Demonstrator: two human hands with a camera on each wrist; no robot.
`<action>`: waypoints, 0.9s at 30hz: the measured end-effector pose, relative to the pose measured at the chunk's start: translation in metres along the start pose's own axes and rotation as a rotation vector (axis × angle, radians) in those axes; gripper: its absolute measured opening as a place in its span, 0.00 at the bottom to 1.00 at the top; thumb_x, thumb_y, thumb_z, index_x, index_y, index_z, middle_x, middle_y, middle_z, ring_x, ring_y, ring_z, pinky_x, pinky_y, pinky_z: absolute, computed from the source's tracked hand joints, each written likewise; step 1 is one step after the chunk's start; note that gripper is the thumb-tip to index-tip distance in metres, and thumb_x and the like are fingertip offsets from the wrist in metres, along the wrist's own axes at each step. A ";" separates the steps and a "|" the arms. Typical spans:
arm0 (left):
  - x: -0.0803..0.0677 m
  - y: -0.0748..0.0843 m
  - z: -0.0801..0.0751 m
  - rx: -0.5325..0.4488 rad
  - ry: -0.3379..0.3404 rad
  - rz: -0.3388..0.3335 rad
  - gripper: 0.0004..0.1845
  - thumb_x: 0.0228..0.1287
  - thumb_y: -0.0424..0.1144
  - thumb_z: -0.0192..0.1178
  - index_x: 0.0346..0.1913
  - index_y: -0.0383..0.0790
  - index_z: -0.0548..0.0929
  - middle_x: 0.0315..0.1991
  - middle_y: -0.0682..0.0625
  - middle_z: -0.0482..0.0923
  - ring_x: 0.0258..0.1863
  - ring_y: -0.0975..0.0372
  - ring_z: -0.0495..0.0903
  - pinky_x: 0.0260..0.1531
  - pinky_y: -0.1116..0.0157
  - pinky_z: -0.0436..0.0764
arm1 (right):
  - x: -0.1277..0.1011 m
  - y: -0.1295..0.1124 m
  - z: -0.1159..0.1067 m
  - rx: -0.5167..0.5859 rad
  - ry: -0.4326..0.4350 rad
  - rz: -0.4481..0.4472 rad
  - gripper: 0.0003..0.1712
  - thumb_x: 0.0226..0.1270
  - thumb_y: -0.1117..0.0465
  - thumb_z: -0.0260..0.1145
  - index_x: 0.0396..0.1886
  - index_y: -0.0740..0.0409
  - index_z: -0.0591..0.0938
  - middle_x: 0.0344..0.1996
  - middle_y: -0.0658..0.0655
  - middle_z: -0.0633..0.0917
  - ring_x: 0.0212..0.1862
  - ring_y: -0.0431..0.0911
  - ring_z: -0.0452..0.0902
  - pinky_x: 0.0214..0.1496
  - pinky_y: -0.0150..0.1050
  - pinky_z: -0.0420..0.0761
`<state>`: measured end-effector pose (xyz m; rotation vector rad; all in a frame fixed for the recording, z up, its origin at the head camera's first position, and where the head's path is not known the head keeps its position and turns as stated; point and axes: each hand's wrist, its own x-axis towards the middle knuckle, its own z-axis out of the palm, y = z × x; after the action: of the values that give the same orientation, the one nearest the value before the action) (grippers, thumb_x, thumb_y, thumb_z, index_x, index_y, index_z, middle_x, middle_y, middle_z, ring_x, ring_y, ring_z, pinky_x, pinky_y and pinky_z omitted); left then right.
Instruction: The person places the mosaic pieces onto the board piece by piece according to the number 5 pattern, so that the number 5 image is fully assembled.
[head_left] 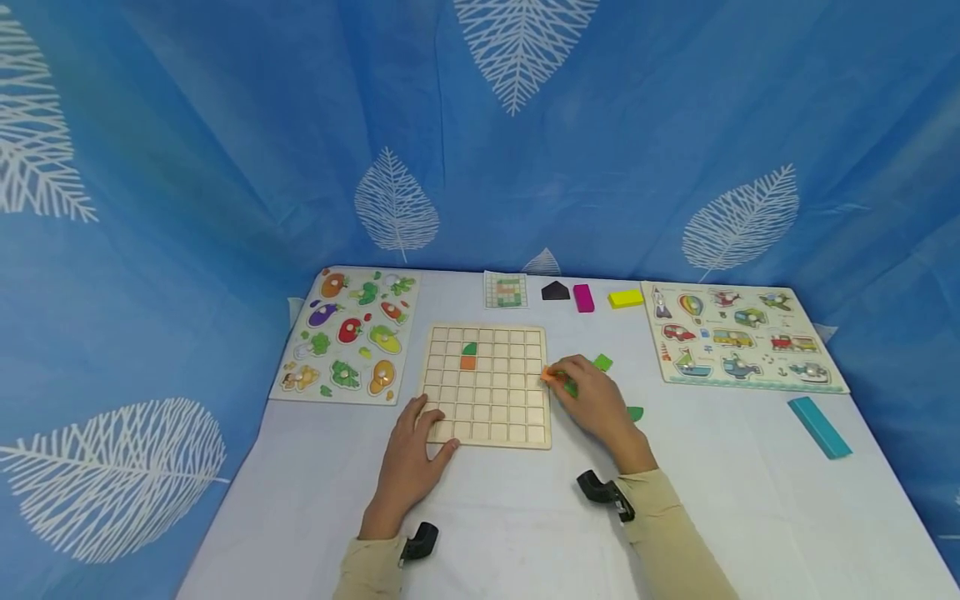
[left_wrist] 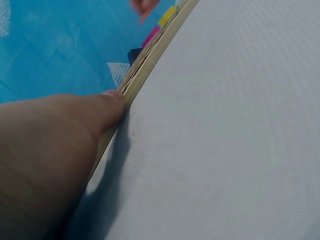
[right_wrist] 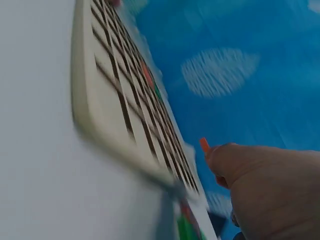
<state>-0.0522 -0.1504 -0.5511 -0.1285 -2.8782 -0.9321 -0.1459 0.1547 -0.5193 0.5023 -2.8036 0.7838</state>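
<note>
A wooden grid board [head_left: 486,387] lies in the middle of the white table, with a green piece [head_left: 469,348] and an orange piece [head_left: 468,362] set in its cells. My left hand [head_left: 417,437] rests on the board's near left corner, fingers flat and thumb [left_wrist: 107,107] against its edge [left_wrist: 150,57]. At the board's right edge my right hand [head_left: 588,395] pinches a small orange piece [head_left: 550,377], also seen as the orange piece [right_wrist: 204,145] in the right wrist view. Loose green pieces [head_left: 602,362] lie just beside that hand.
A vegetable peg puzzle [head_left: 348,336] lies at the left, a vehicle peg puzzle [head_left: 738,343] at the right. Behind the board sit a pattern card [head_left: 506,290], a dark block [head_left: 555,291], a magenta block [head_left: 582,297] and a yellow block [head_left: 626,297]. A teal bar [head_left: 819,427] lies far right.
</note>
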 end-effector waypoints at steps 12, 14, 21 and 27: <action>-0.001 0.001 0.002 0.008 0.010 0.025 0.25 0.64 0.50 0.71 0.58 0.42 0.78 0.76 0.39 0.63 0.77 0.42 0.61 0.70 0.41 0.70 | 0.039 -0.073 0.063 -0.097 -0.162 -0.252 0.09 0.74 0.48 0.66 0.48 0.42 0.87 0.49 0.47 0.85 0.41 0.41 0.85 0.37 0.38 0.86; -0.001 0.001 0.002 0.009 0.008 0.022 0.25 0.64 0.50 0.70 0.58 0.42 0.78 0.76 0.39 0.63 0.77 0.42 0.61 0.70 0.41 0.69 | 0.042 -0.077 0.067 -0.108 -0.154 -0.267 0.09 0.74 0.49 0.66 0.47 0.42 0.87 0.48 0.47 0.85 0.40 0.40 0.85 0.36 0.37 0.85; 0.000 -0.002 0.002 0.021 0.029 0.046 0.24 0.63 0.49 0.71 0.57 0.42 0.78 0.75 0.39 0.63 0.76 0.42 0.62 0.69 0.41 0.70 | 0.047 -0.080 0.075 -0.147 -0.090 -0.303 0.08 0.73 0.50 0.67 0.45 0.44 0.89 0.45 0.47 0.86 0.38 0.39 0.85 0.34 0.35 0.85; 0.001 -0.001 -0.001 0.023 0.003 0.026 0.24 0.65 0.50 0.70 0.58 0.42 0.78 0.76 0.40 0.62 0.78 0.42 0.60 0.71 0.42 0.68 | 0.048 -0.081 0.076 -0.141 -0.105 -0.298 0.09 0.73 0.51 0.67 0.45 0.45 0.90 0.46 0.46 0.88 0.46 0.40 0.86 0.42 0.36 0.87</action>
<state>-0.0533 -0.1516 -0.5513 -0.1616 -2.8759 -0.8935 -0.1668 0.0368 -0.5330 0.9311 -2.7566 0.5078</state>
